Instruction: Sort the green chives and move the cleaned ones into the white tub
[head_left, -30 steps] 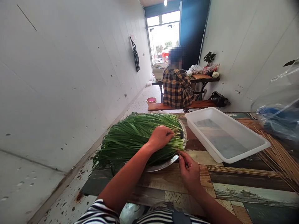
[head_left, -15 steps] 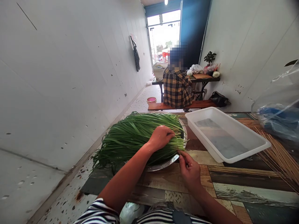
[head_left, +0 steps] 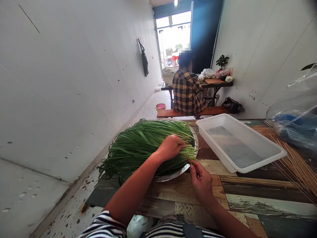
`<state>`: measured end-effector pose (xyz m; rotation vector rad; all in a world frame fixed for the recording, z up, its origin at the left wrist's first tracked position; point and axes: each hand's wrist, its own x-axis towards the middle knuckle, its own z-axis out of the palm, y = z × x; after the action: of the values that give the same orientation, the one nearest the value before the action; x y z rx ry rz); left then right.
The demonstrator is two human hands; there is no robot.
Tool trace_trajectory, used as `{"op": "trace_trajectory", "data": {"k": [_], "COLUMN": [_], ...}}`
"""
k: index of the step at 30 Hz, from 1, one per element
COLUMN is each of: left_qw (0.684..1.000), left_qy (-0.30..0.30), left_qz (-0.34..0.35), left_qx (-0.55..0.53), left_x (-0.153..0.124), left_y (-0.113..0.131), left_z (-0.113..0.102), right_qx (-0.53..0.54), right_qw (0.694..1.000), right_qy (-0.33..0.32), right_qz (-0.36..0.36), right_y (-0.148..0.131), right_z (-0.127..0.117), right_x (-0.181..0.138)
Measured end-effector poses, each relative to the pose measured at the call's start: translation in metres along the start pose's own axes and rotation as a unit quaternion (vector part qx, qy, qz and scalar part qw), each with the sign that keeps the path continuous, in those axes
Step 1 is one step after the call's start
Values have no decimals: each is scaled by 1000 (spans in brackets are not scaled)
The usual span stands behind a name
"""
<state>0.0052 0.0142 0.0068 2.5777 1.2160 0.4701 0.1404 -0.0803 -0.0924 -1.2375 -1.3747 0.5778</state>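
Observation:
A thick heap of long green chives [head_left: 138, 142] lies across a round metal tray [head_left: 177, 174], pale stem ends toward the right. My left hand [head_left: 171, 146] rests on top of the heap, thumb and fingers pinched at the stems near their cut ends. Just right of the tray's near rim, my right hand [head_left: 201, 178] is closed in a pinch close to the lowest stems. Whatever thin thing is between its fingertips is too small to make out.
A white plastic bin [head_left: 239, 145] stands on the wood-patterned table [head_left: 198, 195], right of the tray. Thin wooden skewers [head_left: 296, 165] lie at the right edge beside a clear plastic bag [head_left: 297, 109]. Beyond, a person in a plaid shirt [head_left: 187, 92] sits on a bench [head_left: 165, 113].
My left hand has shifted very slightly down over the stems. My right hand stays in nearly the same place. The seated person's head has moved a little.

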Motion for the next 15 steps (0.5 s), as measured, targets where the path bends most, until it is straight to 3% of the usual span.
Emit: {"op": "trace_trajectory", "data": {"k": [6,10,15], "left_qw": [1000,998,997], "left_qy": [-7,-49,3], "left_qz": [-29,-4,-70], "left_qx": [-6,30,14], "left_x": [-2,-6,-5], "left_y": [-1,-9,-16], "left_z": [-20,-26,-13], "right_qx": [2,9,18], "right_qw": [1000,1000,1000], "right_qy": [-1,-7,-8], "right_qz": [-2,-2,8], "right_y": [0,0,2], "right_z": [0,0,0], "right_x": [0,-1,-2]}}
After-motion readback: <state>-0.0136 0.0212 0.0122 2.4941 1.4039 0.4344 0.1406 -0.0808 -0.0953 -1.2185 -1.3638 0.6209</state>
